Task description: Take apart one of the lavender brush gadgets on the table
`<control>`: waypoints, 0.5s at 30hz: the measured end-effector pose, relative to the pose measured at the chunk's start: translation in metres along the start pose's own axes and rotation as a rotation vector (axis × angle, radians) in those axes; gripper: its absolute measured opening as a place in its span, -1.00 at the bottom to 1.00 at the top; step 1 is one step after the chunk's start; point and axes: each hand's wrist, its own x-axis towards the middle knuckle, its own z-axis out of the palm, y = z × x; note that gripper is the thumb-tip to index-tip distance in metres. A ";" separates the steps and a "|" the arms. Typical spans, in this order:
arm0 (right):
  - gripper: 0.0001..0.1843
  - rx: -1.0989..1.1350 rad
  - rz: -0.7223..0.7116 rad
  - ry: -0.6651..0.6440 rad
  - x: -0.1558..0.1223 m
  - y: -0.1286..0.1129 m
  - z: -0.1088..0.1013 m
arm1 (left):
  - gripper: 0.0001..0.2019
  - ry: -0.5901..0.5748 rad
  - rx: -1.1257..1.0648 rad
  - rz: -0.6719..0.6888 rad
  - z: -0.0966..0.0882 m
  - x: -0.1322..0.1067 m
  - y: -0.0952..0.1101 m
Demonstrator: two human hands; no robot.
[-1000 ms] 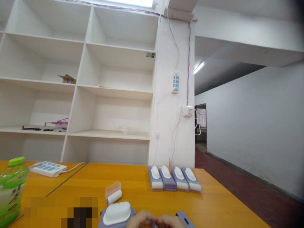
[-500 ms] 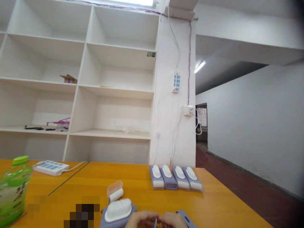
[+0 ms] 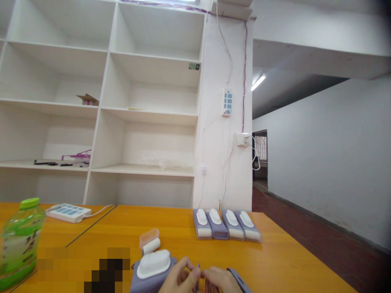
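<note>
- Left hand [image 3: 177, 280] has changed most since the half-second-ago view: its thumb now shows, raised along the forefinger, the two apparently pinching a thin grey piece [image 3: 198, 267] at the near edge
- Right hand [image 3: 219, 278] faces it across a narrow gap, fingers curled inward; whether they grip anything cannot be told (the near edge cuts off the undersides of both hands)
- Thin piece sits between the two hands, roughly upright, more of its upper end showing than before; its lower part is lost among the fingers
- Judged meaning: a shifted fingertip hold on a small part, close work rather than a reach across the table [image 3: 284, 260]
- Purple-grey body with a white bristled pad [image 3: 154, 264] stays just left of the left hand, neither lifted nor turned
- Flat purple-grey piece [image 3: 239, 280] with a dark slot remains just right of the right hand, partly behind it
- White roller [image 3: 152, 246] lies loose beyond the bristled pad, beside an open clear cover [image 3: 149, 237], both unmoved
- Far side, right of centre: row of four similar units [image 3: 227, 224], unchanged; second from left shows a hollow near end, the others a white roller there
</note>
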 end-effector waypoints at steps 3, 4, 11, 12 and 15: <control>-0.52 0.012 -0.015 -0.023 0.001 -0.004 -0.002 | -0.39 0.073 0.109 0.010 0.003 -0.005 0.010; -0.53 0.013 -0.014 -0.023 0.001 -0.005 -0.003 | -0.39 0.079 0.132 0.011 0.003 -0.006 0.013; -0.53 0.014 -0.037 0.014 0.000 -0.011 0.005 | -0.48 0.091 0.175 0.004 -0.004 -0.022 0.030; -0.51 -0.004 -0.042 0.021 0.000 -0.011 0.006 | -0.51 0.091 0.179 0.019 -0.005 -0.025 0.033; -0.47 -0.044 -0.071 0.034 0.001 -0.011 0.009 | -0.50 0.089 0.238 0.028 -0.005 -0.029 0.039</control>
